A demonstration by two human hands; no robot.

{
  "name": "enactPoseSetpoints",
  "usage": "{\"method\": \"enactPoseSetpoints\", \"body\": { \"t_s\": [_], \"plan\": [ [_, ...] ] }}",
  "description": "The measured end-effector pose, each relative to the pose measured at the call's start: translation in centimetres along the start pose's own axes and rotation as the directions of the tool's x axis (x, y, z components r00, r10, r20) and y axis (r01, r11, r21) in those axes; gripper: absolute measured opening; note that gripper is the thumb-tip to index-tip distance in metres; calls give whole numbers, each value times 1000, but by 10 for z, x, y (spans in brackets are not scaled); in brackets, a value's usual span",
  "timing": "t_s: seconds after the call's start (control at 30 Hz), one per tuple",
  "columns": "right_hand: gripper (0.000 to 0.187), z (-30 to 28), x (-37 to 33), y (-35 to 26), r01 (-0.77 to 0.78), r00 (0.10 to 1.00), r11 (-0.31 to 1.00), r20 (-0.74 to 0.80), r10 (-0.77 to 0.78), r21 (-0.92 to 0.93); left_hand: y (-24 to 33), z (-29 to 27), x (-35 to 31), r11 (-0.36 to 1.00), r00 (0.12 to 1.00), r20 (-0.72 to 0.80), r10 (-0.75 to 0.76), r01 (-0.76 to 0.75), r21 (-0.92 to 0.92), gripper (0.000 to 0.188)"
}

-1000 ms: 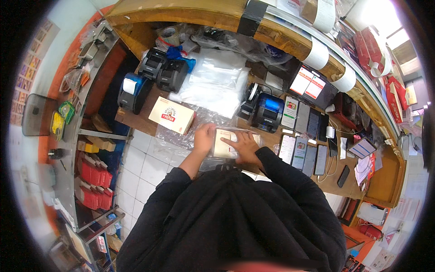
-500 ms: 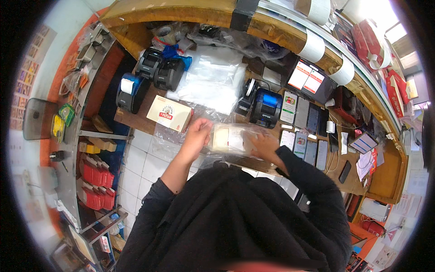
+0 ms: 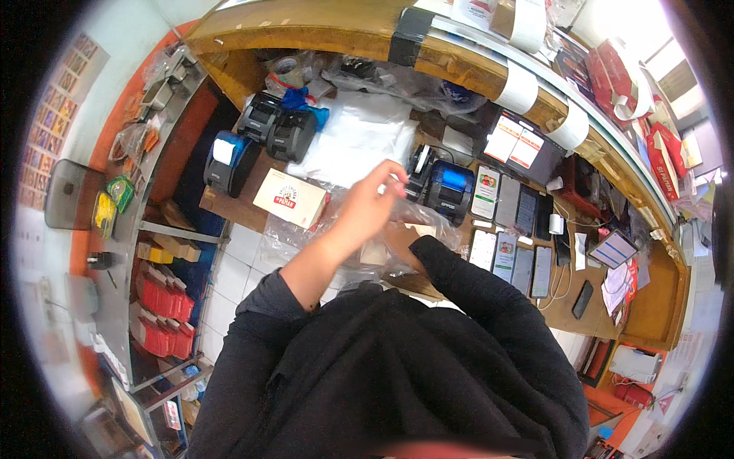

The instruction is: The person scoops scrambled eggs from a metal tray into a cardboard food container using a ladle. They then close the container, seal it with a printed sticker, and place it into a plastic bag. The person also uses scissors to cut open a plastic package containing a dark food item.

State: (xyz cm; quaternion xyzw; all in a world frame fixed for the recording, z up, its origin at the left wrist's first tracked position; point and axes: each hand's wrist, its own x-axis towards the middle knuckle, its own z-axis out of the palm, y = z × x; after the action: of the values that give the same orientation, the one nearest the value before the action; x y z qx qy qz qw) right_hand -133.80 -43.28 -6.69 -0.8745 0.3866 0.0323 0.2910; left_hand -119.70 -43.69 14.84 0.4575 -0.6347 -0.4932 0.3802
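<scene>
My left hand [image 3: 373, 200] is raised over the counter's near edge, its fingers curled together near the black label printers. Whatever it pinches, if anything, is too small to make out. My right hand [image 3: 401, 243] lies low, crossing behind the left wrist, its fingers hidden by the left hand and by film. Around it bunches a clear plastic bag [image 3: 440, 222], with a pale cream box [image 3: 373, 254] partly showing through below. Left of my hands stands a cream printed carton [image 3: 289, 197]. A stack of clear plastic bags [image 3: 355, 134] lies beyond them.
Black label printers [image 3: 229, 162] stand at the left, and another printer [image 3: 449, 187] is right of my hands. Several phones [image 3: 485, 191] lie in rows near a tablet [image 3: 514, 139]. A wooden shelf edge [image 3: 306, 37] overhangs the back. Red folded cartons [image 3: 164, 294] fill a left rack.
My left hand has moved up and to the right, crossing above the right one. My right hand has shifted left. The bagged box, plainly visible before, is now mostly covered.
</scene>
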Motion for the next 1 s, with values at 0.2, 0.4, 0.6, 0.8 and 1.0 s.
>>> {"method": "enactPoseSetpoints", "body": {
  "t_s": [0.2, 0.4, 0.6, 0.8, 1.0],
  "plan": [
    [42, -57, -58, 7, 97, 992, 932, 115, -60, -349, 9, -25, -17, 959, 965, 29, -262, 264, -105, 30],
    [21, -255, -87, -88, 109, 847, 991, 514, -136, 83, -42, -30, -73, 874, 918, 85, -387, 395, -283, 38],
    [83, -173, 120, -162, 123, 972, 948, -227, -56, 292, -82, -22, -103, 982, 964, 234, -129, 90, 169, 24],
    [130, -49, 223, -182, -360, 924, 925, 88, 372, -124, -134, -22, -123, 991, 979, 203, 18, -44, 123, 28],
    [117, -72, 191, -167, -155, 988, 983, -40, 152, -95, -109, -33, -118, 977, 912, 365, -190, 213, -24, 25]
  ]
}}
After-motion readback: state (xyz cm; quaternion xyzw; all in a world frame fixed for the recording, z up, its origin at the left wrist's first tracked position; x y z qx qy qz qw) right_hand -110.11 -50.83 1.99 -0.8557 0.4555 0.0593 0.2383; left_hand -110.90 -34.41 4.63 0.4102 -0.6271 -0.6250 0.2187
